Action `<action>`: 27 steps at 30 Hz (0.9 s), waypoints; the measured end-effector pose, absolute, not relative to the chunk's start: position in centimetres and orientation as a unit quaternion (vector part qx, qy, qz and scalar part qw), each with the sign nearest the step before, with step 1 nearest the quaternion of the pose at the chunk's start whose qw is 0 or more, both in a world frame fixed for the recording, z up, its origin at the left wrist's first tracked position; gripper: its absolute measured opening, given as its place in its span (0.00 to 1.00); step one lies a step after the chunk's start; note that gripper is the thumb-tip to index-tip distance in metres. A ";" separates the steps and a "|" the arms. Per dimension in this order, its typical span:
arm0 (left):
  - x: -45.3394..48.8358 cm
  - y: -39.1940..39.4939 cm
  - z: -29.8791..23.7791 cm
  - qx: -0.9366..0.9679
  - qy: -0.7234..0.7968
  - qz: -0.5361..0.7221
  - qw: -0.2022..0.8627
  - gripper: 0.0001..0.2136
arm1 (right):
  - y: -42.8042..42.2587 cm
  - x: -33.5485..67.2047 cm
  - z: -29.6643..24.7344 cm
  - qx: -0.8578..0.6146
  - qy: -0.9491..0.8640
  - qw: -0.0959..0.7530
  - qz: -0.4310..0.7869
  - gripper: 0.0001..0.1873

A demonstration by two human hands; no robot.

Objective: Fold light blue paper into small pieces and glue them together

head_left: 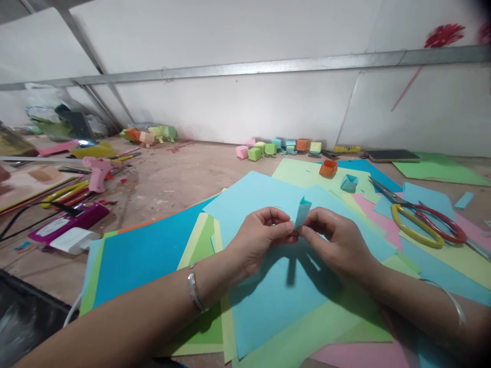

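Teal paper piece (303, 212), one, just right of frame centre: upright, pinched near its lower end by left hand (258, 239) and right hand (339, 241). Risk: uneven pressure (thin stock, apparently) could crease it askew.

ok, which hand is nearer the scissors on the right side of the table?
Right. The scissors lie to the right of the right hand, not touching it. The left hand is farther, on the other side of the folded blue paper both hands pinch.
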State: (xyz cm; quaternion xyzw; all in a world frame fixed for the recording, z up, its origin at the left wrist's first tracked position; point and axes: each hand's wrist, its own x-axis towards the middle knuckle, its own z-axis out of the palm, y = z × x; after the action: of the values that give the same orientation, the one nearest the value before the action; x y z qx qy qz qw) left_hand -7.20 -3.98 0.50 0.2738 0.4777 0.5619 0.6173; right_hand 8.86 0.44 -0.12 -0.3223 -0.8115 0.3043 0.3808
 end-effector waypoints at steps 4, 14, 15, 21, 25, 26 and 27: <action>-7.1 -4.0 0.5 0.301 0.474 0.568 0.602 0.10 | 0.3 8.9 0.0 -0.356 -0.778 0.374 0.357 0.04; -7.4 -4.0 0.9 0.317 0.491 0.559 0.588 0.10 | 0.3 9.0 -0.4 -0.305 -0.799 0.377 0.354 0.03; -7.4 -4.0 0.9 0.320 0.490 0.561 0.586 0.10 | 0.2 9.0 -0.4 -0.287 -0.814 0.385 0.328 0.05; -7.4 -4.2 1.2 0.335 0.494 0.556 0.578 0.09 | 0.1 9.2 0.0 -0.251 -0.843 0.392 0.268 0.06; -7.4 -4.2 1.0 0.344 0.492 0.550 0.580 0.10 | 0.1 9.0 0.0 -0.324 -0.823 0.364 0.293 0.08; -7.4 -4.2 0.9 0.347 0.491 0.550 0.579 0.10 | 0.1 9.0 0.0 -0.333 -0.818 0.362 0.298 0.08; -7.4 -4.2 0.9 0.350 0.490 0.550 0.578 0.10 | 0.1 9.0 0.0 -0.341 -0.814 0.362 0.301 0.08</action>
State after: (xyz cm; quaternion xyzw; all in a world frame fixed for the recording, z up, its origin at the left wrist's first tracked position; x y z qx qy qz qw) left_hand -7.38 -4.17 0.88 0.3499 0.4900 0.5504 0.5784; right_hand 8.99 0.07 -0.03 -0.3413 -0.8137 0.3010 0.3617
